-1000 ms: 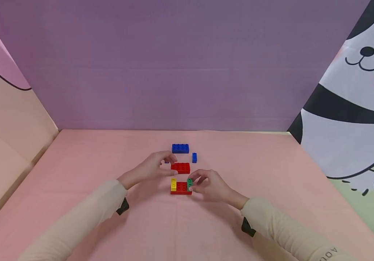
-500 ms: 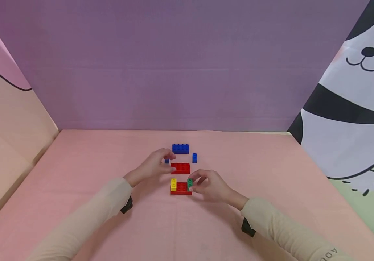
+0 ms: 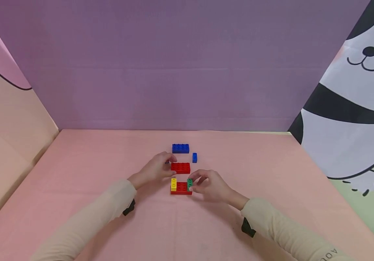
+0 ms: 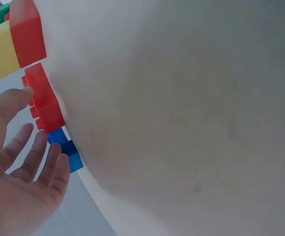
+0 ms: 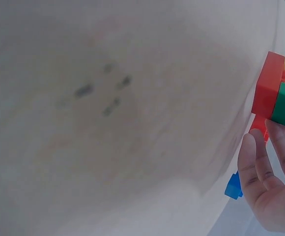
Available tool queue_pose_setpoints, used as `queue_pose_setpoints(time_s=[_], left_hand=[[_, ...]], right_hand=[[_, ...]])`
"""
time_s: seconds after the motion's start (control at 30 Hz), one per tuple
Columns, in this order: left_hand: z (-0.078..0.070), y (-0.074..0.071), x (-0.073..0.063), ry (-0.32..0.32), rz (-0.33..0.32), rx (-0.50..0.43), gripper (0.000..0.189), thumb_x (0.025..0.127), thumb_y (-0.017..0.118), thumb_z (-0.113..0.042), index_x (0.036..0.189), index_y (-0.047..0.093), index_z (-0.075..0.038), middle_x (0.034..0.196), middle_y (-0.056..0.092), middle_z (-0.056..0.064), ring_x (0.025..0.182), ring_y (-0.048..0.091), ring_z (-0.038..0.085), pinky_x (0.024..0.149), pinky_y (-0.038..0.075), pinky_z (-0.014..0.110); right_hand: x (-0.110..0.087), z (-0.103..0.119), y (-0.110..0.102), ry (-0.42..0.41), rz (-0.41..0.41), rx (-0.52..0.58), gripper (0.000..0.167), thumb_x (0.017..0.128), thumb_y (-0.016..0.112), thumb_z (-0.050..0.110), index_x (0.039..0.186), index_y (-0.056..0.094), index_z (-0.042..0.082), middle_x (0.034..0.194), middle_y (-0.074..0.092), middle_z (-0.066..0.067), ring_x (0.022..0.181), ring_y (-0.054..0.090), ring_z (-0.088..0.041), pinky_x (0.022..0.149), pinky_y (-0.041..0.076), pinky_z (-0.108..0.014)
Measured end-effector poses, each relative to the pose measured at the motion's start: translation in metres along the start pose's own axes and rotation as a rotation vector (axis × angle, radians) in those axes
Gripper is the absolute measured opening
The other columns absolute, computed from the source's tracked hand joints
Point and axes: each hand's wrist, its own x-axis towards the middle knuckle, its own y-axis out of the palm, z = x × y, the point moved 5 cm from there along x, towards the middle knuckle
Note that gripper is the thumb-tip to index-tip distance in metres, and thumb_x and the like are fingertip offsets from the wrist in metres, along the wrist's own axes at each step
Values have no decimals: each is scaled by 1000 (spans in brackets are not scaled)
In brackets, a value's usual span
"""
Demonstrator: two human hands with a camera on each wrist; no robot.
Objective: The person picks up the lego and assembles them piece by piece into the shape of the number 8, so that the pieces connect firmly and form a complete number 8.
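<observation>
In the head view, a red brick [image 3: 181, 187] lies nearest me, with a yellow brick [image 3: 173, 184] on its left end and a green brick [image 3: 189, 183] on its right end. My right hand [image 3: 210, 183] pinches the green brick between thumb and finger. Behind it lies a second red brick [image 3: 180, 168]. My left hand [image 3: 155, 167] is at that brick's left end, thumb on the near side and fingers on the far side, spread apart. In the left wrist view, the thumb overlaps the loose red brick [image 4: 45, 101]; whether it touches cannot be told.
A large blue brick [image 3: 180, 148] lies farther back on the pink tabletop [image 3: 108, 145]. One small blue brick [image 3: 194, 157] sits to its front right; another small blue brick [image 3: 167, 162] is mostly hidden by my left hand. A purple panel [image 3: 173, 72] stands behind.
My left forearm has shifted to the right, and the left hand now covers more of the small blue brick behind it. My right hand and the bricks have stayed put.
</observation>
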Motion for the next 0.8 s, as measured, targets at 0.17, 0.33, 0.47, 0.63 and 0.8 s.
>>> queue_pose_setpoints(time_s=[0.17,0.33,0.47,0.63,0.8], left_hand=[[1,2,0,-30,-2,25,40,77,72,-15,113,55,-12,111,56,3,106,53,20,93,47,32],[1,3,1,-30,8,42,37,78,72,-15,111,55,-11,108,57,3,103,53,18,93,46,31],[1,3,2,-19,8,59,35,79,70,-14,111,56,-11,107,58,3,101,53,18,93,46,31],[1,3,2,-11,6,67,35,80,70,-12,111,56,-10,106,59,3,100,54,18,93,47,31],[2,4,2,-25,16,73,35,80,70,-14,112,57,-10,107,59,4,101,54,18,92,47,31]], right_hand=[[-1,0,-1,8,-2,0,29,78,72,15,106,63,15,101,65,0,89,57,-18,71,50,-22],[-1,1,-2,6,-9,4,29,78,72,15,105,64,14,100,66,0,89,57,-18,71,51,-22],[-1,2,-2,7,-4,9,28,78,72,16,105,64,14,99,66,0,89,57,-18,72,50,-24],[0,1,-2,11,-1,11,29,78,72,17,105,64,13,100,66,-1,89,58,-19,72,51,-24],[0,1,-1,17,-8,14,30,77,72,18,105,64,13,101,66,-2,90,58,-19,72,51,-24]])
